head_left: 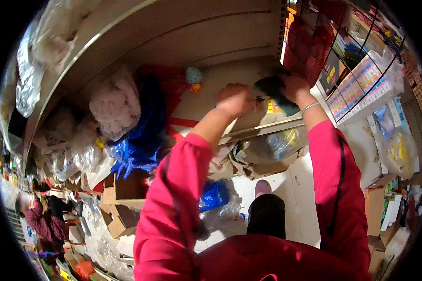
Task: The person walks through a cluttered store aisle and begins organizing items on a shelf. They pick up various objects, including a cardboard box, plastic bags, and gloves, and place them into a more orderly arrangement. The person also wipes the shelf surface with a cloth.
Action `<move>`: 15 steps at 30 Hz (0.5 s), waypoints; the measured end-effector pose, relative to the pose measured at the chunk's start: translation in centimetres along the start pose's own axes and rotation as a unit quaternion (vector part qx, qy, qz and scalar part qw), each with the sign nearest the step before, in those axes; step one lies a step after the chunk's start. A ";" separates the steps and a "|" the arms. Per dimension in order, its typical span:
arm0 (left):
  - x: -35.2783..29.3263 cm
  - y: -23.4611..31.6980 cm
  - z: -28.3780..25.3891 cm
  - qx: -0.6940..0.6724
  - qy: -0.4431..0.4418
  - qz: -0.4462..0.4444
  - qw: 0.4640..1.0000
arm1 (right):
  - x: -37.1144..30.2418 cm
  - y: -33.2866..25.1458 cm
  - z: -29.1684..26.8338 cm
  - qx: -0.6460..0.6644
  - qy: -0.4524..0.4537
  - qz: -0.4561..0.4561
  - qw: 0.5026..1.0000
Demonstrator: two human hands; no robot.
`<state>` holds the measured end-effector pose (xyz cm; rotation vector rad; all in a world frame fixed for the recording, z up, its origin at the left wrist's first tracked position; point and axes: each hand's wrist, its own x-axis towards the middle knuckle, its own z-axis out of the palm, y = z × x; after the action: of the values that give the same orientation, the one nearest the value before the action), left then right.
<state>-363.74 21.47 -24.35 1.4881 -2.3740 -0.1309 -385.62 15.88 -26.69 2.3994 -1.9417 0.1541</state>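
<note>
A dark cloth [275, 93] is gripped in my right hand [294, 88] and hangs down over the shelf board [215, 77]. Its lower end is greenish and reaches the shelf's front edge. My left hand [234, 99] is over the same board, to the left of the cloth; motion smears its fingers. Small dark bits [259, 100] lie between the two hands. Partly behind the cloth, a yellow label [272, 107] shows near the front edge. A small light-blue toy [193, 75] with an orange-yellow base stands farther left on the shelf.
Left on the shelf are a blue plastic bag [145, 126] and a pale bagged bundle [116, 99]. A black wire grid [356, 61] rises at the right beside packed boxes [358, 89]. Below lie cardboard boxes [122, 201] and a blue package [214, 195]. Another person [44, 218] is far left.
</note>
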 end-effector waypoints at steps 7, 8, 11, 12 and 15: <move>5.3 3.1 2.2 0.035 -0.266 -0.101 0.958 | -0.1 0.5 -0.4 0.003 -0.002 -0.025 1.000; 5.5 2.9 2.4 0.025 -0.290 -0.115 0.950 | -0.2 0.3 -0.6 0.013 0.000 -0.028 1.000; 5.4 2.8 2.6 0.048 -0.259 -0.114 0.958 | -0.8 -0.7 -1.1 -0.007 0.006 -0.011 1.000; 5.2 2.8 2.6 0.042 -0.241 -0.111 0.963 | -1.1 -1.0 -1.3 -0.023 0.007 -0.002 1.000; 4.6 2.9 2.4 0.022 -0.185 -0.093 0.978 | -1.8 -1.2 -1.7 -0.020 0.040 -0.004 0.999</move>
<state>-368.86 18.45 -24.76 1.8430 -2.5215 -0.4375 -384.91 18.09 -25.20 2.3381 -1.8813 0.2054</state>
